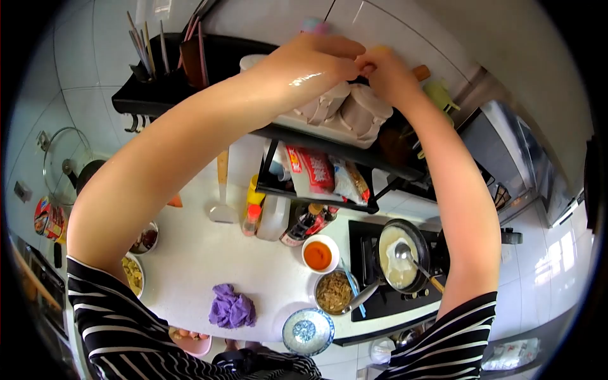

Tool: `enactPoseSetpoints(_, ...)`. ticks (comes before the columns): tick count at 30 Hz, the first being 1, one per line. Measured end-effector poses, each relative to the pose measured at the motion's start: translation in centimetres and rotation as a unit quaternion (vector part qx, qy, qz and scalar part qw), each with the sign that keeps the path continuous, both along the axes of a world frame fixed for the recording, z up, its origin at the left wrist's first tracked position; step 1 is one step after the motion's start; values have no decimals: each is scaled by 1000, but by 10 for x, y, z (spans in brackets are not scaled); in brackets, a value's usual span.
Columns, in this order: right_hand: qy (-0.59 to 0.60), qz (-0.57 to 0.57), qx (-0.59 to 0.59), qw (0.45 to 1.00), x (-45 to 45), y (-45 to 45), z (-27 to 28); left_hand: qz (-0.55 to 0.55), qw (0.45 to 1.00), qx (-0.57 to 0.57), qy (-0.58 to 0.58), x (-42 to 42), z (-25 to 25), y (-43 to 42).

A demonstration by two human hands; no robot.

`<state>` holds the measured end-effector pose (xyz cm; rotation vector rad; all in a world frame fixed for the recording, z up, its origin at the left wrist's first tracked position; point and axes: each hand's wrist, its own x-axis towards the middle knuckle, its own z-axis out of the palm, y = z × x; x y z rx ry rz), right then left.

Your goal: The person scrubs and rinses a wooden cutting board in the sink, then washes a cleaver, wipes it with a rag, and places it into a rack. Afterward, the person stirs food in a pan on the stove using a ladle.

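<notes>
Both arms are raised over the upper black shelf. My left hand reaches rightward with bent fingers, meeting my right hand above a row of white lidded seasoning jars. The right fingers are curled in a pinch. Whatever lies between the hands is hidden by the fingers. Some pink and teal thing shows behind the left hand. To the right of my right hand are a wooden cylinder end and a light green plastic object.
On the stove, a frying pan holds pale liquid and a ladle. Bowls of orange liquid and shredded food stand beside it, near a patterned bowl. A purple cloth and bottles occupy the counter.
</notes>
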<state>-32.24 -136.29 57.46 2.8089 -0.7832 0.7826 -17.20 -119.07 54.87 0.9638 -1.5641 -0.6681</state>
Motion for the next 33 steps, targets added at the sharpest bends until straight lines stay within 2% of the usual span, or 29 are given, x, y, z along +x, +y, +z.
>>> enactPoseSetpoints(2,-49,53,-17,997,0,40,-4,3,1000,28,-6,-3,-4,26)
enactPoseSetpoints(3,-72,78,-21,994,0,65,-9,0,1000,3,-7,-2,-13,34)
enactPoseSetpoints(5,-105,86,45,990,-5,130,-22,15,1000,-8,-7,-3,-32,53)
enactPoseSetpoints(6,-103,103,23,989,-8,149,-39,9,1000,-4,8,-2,-44,66)
enactPoseSetpoints(7,-104,121,-1,987,-10,165,-54,35,996,85,-1,-4,-46,89)
enactPoseSetpoints(8,-94,137,8,986,-12,181,-72,20,997,69,7,-2,-66,100)
enactPoseSetpoints(9,-115,134,109,978,-14,197,-95,4,998,55,16,1,-89,110)
enactPoseSetpoints(11,-159,137,234,949,-17,223,-154,6,994,104,42,-6,-131,138)
enactPoseSetpoints(13,-109,75,383,914,-17,247,-213,21,987,152,54,-9,-194,153)
enactPoseSetpoints(15,-69,41,475,876,-18,264,-294,48,976,207,48,-9,-275,167)
enactPoseSetpoints(16,-55,39,476,877,-21,276,-342,75,964,248,56,-12,-317,177)
enactPoseSetpoints(17,-41,38,474,879,-23,288,-385,119,953,279,17,-17,-357,188)
enactPoseSetpoints(19,40,-14,544,838,-27,313,-436,154,947,280,-31,-31,-421,213)
enactPoseSetpoints(21,83,-99,510,850,-30,345,-468,181,935,300,-58,-51,-479,237)
enactPoseSetpoints(23,42,-99,546,831,-37,354,-479,236,918,310,-74,-70,-495,251)
enactPoseSetpoints(26,-66,-118,571,809,-55,365,-495,292,894,330,-83,-88,-483,249)
enactPoseSetpoints(28,-129,-109,567,806,-65,366,-468,291,885,353,-87,-96,-473,244)
enactPoseSetpoints(30,-170,-116,565,799,-81,364,-455,271,905,324,-48,-107,-460,236)
enactPoseSetpoints(33,-301,-136,674,661,-105,358,-410,192,936,295,19,-129,-429,220)
